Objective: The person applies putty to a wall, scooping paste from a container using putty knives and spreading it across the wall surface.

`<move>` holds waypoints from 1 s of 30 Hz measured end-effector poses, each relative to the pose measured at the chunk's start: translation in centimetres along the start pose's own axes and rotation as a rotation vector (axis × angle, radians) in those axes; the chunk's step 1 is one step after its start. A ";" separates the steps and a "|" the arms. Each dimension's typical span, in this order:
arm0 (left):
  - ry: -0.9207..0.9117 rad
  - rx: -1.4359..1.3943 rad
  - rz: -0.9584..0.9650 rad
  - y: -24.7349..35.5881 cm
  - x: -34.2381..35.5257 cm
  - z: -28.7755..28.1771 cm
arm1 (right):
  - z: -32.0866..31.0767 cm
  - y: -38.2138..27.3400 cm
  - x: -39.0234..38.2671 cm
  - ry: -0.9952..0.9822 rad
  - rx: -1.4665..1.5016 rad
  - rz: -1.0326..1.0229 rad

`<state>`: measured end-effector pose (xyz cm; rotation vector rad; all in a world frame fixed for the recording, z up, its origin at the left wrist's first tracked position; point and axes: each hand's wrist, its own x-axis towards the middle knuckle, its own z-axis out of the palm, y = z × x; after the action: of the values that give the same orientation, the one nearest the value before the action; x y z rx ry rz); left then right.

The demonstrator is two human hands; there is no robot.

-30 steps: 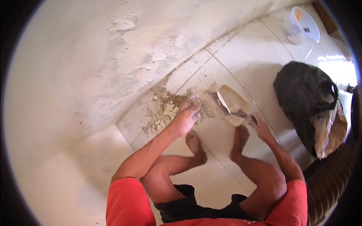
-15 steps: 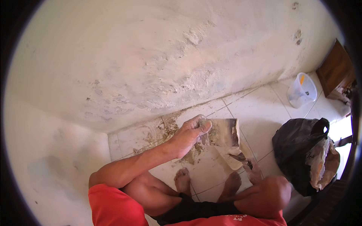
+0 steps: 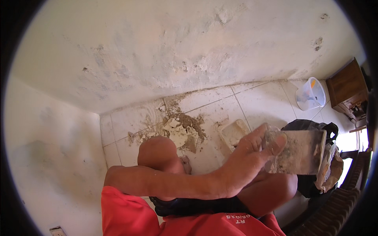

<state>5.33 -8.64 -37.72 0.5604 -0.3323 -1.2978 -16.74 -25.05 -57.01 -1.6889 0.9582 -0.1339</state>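
Note:
My left hand [image 3: 252, 151] reaches across to the right, closed around the near end of a wide, flat rectangular plastering blade [image 3: 299, 151]. Grey and brown smears cover the blade, which is held up above my right knee. My right hand does not show in the head view. Beyond my left wrist, a pale shallow rectangular tray [image 3: 235, 133] rests on the tiled floor, its near part partly covered by that hand. Broken flakes of plaster [image 3: 179, 135] and brown crumbs are heaped on the floor left of the tray.
Ahead rises a pale wall [image 3: 157, 51] with rough, peeling patches. A clear plastic bucket [image 3: 310, 94] stands far right beside a brown wooden cabinet [image 3: 346, 84]. Partly behind the blade lies a black plastic bag [image 3: 303, 125] with torn brown paper at its right [image 3: 334, 173].
My left hand and the blade have moved right and nearer me. My right hand, earlier holding a putty knife with pale paste, has gone out of sight. The view has shifted, leaving the tray uncovered.

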 end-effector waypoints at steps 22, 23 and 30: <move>-0.019 -0.091 -0.139 -2.8 -1.4 -0.3 | 2.3 -10.1 -0.8 -0.054 0.008 0.095; -0.022 -0.120 -0.140 -3.5 -1.0 0.2 | 1.2 -7.5 -0.9 -0.059 -0.005 0.119; 0.043 -0.098 -0.137 -3.0 -1.4 -1.2 | 1.7 -6.7 1.9 -0.103 0.032 0.127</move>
<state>3.17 -7.51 -40.34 0.5345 -0.1962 -1.4238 -11.10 -24.76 -52.63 -1.5857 0.9782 0.0220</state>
